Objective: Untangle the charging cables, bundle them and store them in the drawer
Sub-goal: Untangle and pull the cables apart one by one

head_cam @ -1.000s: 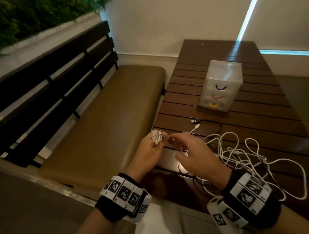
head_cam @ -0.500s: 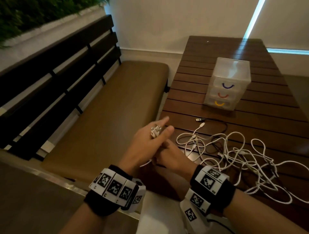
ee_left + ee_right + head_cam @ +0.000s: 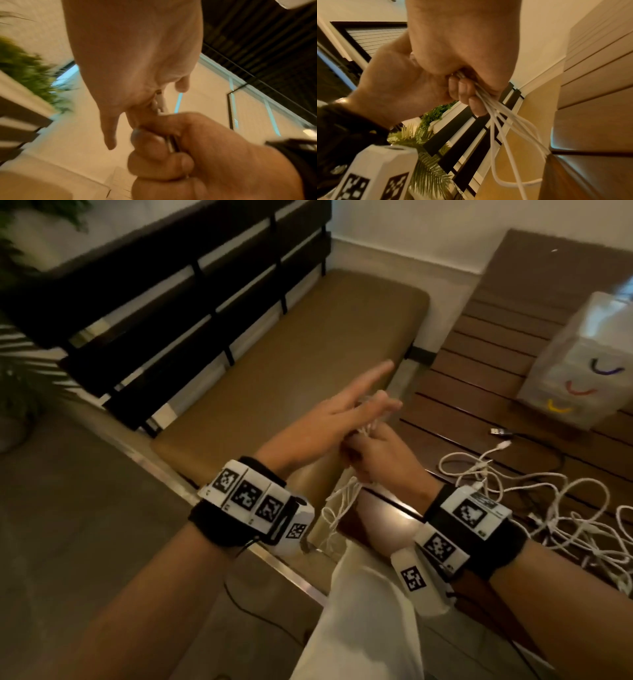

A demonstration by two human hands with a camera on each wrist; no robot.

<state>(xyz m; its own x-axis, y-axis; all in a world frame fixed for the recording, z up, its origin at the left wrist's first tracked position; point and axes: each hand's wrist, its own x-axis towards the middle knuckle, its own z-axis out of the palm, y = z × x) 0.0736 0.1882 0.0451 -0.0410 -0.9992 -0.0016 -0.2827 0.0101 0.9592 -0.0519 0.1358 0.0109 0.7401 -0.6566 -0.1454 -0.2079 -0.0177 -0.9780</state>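
My left hand (image 3: 356,407) is raised over the gap between bench and table, index finger stretched out. It pinches the white cable's plug ends (image 3: 159,99) between thumb and fingers. Just below it, my right hand (image 3: 376,455) is curled into a fist round several strands of the same white cable (image 3: 489,108). Loops of that cable (image 3: 340,503) hang under both hands, off the table's near edge. More white cable lies in a loose tangle (image 3: 565,508) on the table to my right. The small translucent drawer unit (image 3: 579,361), its three drawers closed, stands at the far right.
A black cable (image 3: 534,436) with a USB plug lies between the tangle and the drawers. The slatted wooden table (image 3: 479,364) fills the right side. A padded bench (image 3: 291,371) with a dark slatted back runs along the left, with plants beyond it.
My right hand has come off the table, slid under the left hand and closed round the white strands. The left index finger has straightened. The view has swung left and closer.
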